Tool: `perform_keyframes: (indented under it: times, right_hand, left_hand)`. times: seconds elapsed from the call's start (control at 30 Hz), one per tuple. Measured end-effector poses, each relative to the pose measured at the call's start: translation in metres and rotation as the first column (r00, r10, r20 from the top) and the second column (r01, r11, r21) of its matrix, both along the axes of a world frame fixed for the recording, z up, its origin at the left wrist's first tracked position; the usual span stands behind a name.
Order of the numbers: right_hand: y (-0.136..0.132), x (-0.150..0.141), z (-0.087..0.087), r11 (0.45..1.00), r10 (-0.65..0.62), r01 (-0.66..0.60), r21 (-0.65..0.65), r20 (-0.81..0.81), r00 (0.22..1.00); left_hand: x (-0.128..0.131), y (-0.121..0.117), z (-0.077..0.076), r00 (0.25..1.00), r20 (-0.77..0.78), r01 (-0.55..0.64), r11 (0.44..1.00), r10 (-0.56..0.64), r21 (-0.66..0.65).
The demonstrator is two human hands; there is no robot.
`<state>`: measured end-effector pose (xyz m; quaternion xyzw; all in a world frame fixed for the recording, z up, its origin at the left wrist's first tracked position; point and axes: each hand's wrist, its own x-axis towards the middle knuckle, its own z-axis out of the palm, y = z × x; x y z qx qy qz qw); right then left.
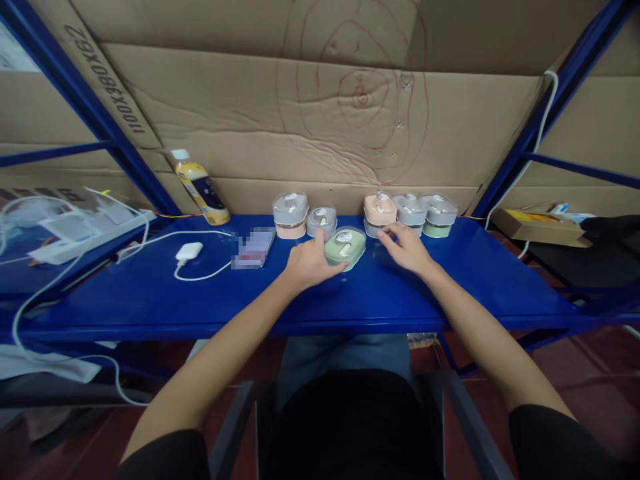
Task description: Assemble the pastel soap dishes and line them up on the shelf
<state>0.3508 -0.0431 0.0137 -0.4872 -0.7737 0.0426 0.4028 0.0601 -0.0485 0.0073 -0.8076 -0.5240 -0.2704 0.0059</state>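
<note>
A small green lidded box (345, 247) with a clear cover, a round sticker and a white tab stands tilted on the blue table, a little in front of the others. My left hand (313, 262) grips its left side, thumb along the near edge and index finger at the back. Just right of it, my right hand (409, 249) is held with thumb and fingers apart, holding nothing visible. Its fingertips are close to a stack with a peach box (380, 208) on top; whether they touch is unclear. A low grey box (322, 219) sits behind my left hand.
Stacked grey-topped boxes (290, 210) stand left, with more grey boxes (439, 208) right. A phone (254, 249), white charger (189, 251) with cable and yellow drink bottle (201, 188) are on the left. Cardboard (225, 113) walls the back; blue frame posts (530, 127) flank it.
</note>
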Motion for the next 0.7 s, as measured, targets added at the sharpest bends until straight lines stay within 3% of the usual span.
perform_keyframes:
  times: [0.1, 0.17, 0.23, 0.33, 0.5, 0.7]
  right_hand:
    - [0.001, 0.001, 0.001, 1.000, -0.003, 0.003, 0.018, -0.001, 1.000]
    - [0.001, 0.001, 0.002, 1.000, 0.003, -0.003, 0.012, 0.004, 1.000]
    - [0.000, 0.000, 0.003, 1.000, 0.008, -0.008, 0.001, 0.013, 1.000]
    - [-0.001, -0.001, 0.005, 1.000, 0.006, -0.005, -0.019, 0.023, 1.000]
    - [-0.002, 0.000, 0.004, 0.998, 0.017, -0.017, -0.062, 0.013, 1.000]
    - [0.000, 0.002, 0.004, 0.997, 0.002, -0.002, -0.082, 0.003, 1.000]
  left_hand:
    - [0.000, -0.003, 0.001, 0.975, 0.042, 0.218, 0.976, -0.217, -0.020]
    - [0.001, -0.004, -0.001, 0.919, 0.063, 0.391, 0.919, -0.388, -0.055]
    - [0.002, -0.004, -0.004, 0.869, 0.100, 0.494, 0.864, -0.486, -0.098]
    - [0.005, -0.004, -0.009, 0.834, 0.146, 0.549, 0.825, -0.531, -0.136]
    - [0.009, -0.006, -0.011, 0.815, 0.137, 0.577, 0.812, -0.564, -0.089]
    - [0.009, -0.007, -0.005, 0.831, -0.111, 0.554, 0.827, -0.544, 0.095]
